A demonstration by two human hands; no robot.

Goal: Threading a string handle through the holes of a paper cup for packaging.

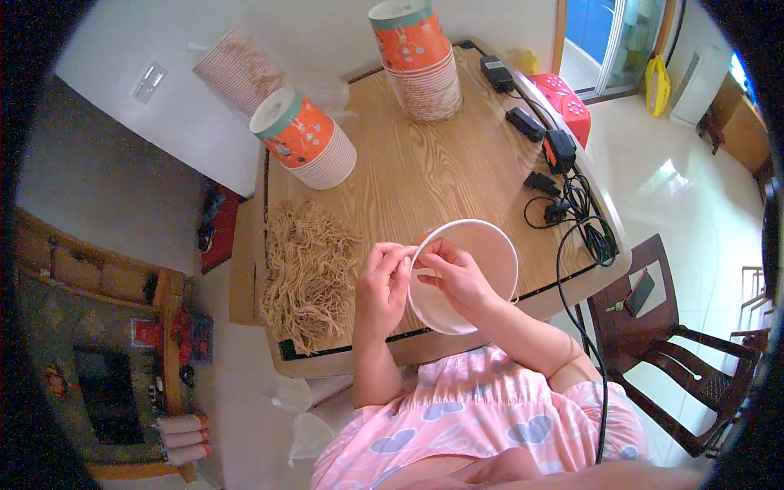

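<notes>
A white paper bucket (482, 245) is tilted at the near edge of the table, its round mouth facing me. My left hand (385, 284) is closed in a pinch at the left side of the bucket's rim. My right hand (459, 282) reaches into the mouth, thumb and fingers pinched close to the same spot on the rim. What lies between the right fingertips is too small to make out. To the left of my hands a pile of tan cords (309, 269) is spread on the wooden table (433, 175).
Two stacks of orange-and-green paper buckets, a left stack (314, 143) and a far stack (416, 65), stand on the table. Another bagged stack (238, 69) lies behind. Black cables (581, 212) and adapters (527, 124) line the right edge. A dark wooden chair (641, 302) stands right.
</notes>
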